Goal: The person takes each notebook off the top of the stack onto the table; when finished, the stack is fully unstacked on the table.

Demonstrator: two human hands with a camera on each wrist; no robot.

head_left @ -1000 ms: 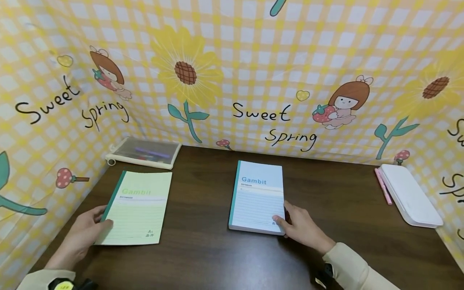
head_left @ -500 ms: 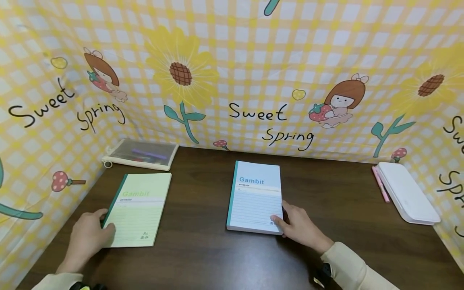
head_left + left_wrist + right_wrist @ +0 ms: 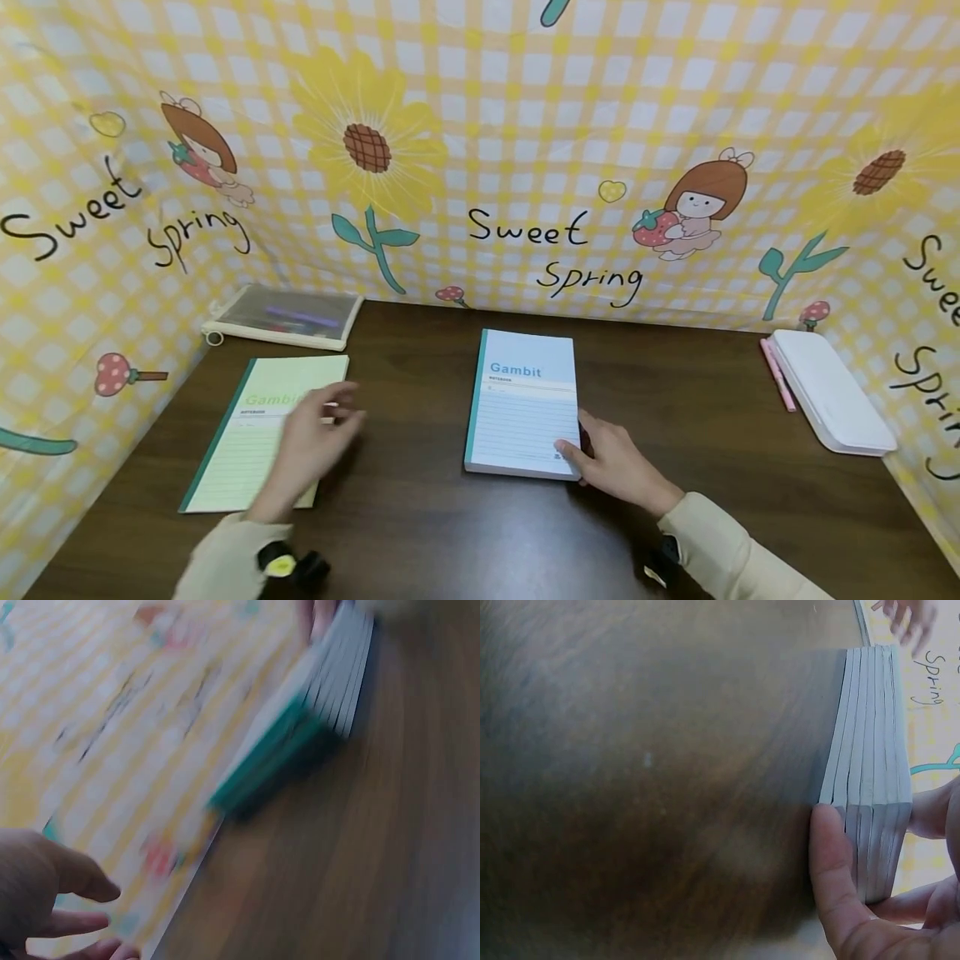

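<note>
In the head view, a stack of notebooks (image 3: 522,408), a blue one on top, lies mid-table. My right hand (image 3: 618,462) grips its near right corner, thumb on the cover and fingers along the side. The right wrist view shows several page edges of the stack (image 3: 866,765) between the thumb and fingers. At the left lies a green notebook (image 3: 232,450) with a dark green spine. Above its right part hovers my left hand (image 3: 311,442), fingers loosely bent and holding nothing; it covers part of the notebook. In the left wrist view its fingers are spread and apart from the stack.
Behind the green notebook lies a mesh zip pouch (image 3: 285,317) with pens inside. A white case (image 3: 832,392) and a pink pen (image 3: 777,375) lie at the far right. Checked yellow cloth (image 3: 510,125) walls the dark wooden table (image 3: 420,533) at the back and sides.
My left hand has let go of the green notebook's left edge and moved right, over its cover. The right hand keeps its grip on the stack. The head view has shifted slightly.
</note>
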